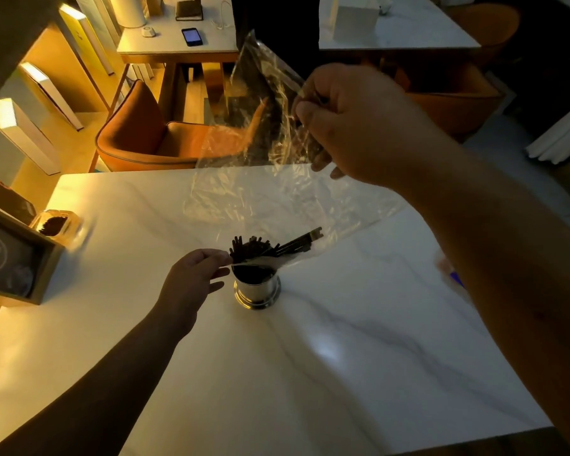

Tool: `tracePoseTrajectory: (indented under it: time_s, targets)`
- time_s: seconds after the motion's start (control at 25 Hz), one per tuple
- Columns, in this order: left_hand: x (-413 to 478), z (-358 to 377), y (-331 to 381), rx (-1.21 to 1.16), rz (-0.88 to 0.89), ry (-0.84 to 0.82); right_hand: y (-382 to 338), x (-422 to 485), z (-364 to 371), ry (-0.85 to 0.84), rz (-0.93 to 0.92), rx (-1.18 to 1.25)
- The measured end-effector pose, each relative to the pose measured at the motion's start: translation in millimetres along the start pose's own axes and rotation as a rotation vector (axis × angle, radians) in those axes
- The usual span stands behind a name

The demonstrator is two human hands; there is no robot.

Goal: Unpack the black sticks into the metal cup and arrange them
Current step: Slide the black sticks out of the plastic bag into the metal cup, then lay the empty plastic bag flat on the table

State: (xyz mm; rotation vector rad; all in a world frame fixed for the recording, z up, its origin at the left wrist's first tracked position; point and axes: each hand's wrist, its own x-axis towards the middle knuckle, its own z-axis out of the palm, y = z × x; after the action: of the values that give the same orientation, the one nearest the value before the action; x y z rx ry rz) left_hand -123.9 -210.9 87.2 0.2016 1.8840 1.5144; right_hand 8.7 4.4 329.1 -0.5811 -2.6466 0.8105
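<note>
A small metal cup (257, 291) stands near the middle of the white marble table (310, 357). A bunch of black sticks (264, 246) leans out of it to the right, their tips still inside the mouth of a clear plastic bag (277, 192). My right hand (352, 126) is raised above the table's far edge and grips the bag's upper end, so the bag hangs slanting down to the cup. My left hand (195, 278) is just left of the cup, its fingertips pinching the sticks and bag edge at the rim.
A wooden box with a dark panel (10, 255) and a glass jar of dark pieces (55, 223) stand at the table's left edge. An orange chair (165, 136) is behind the table. A small blurred packet (451, 274) lies at the right.
</note>
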Motion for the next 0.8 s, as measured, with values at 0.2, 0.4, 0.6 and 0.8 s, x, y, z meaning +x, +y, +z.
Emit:
tracePoseTrajectory:
  time_s: [0.2,0.4,0.6,0.8]
  targets:
    - [-6,2,8,-0.025,0.059,-0.033,-14,8,-17,0.054,-0.065,-0.104]
    - [-10,7,15,-0.033,0.077,-0.052,-4,10,-43,0.087,-0.064,-0.124]
    - [3,20,33,-0.062,-0.055,-0.111,48,-13,-78,0.178,0.084,0.114]
    - [21,51,59,0.160,-0.033,-0.043,122,-44,-77,0.175,0.323,0.594]
